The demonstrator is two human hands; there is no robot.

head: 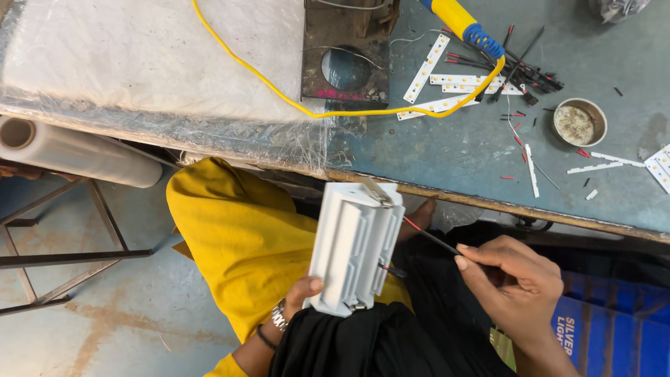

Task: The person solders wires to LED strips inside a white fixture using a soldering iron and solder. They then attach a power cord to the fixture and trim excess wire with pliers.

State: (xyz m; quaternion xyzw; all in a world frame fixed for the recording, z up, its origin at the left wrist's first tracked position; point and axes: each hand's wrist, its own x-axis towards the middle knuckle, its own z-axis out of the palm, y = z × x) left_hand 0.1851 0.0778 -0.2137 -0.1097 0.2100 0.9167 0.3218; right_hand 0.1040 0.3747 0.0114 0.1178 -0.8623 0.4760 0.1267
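Below the workbench edge (488,202), the left hand (301,292) grips the white housing's (354,248) lower end over the lap. The right hand (520,279), just right of the housing, pinches a black wire (436,241) running to its side, with open room between them.

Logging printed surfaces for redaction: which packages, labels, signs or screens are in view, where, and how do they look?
Blue plastic crate: bottom right, beside the right hand; boxy, with pale lettering on its side.
Clear plastic bag: top right on the bench, crumpled, cut off by the frame.
Stretch-film roll: left, under the bench edge; a clear cylinder.
No signs or screens.
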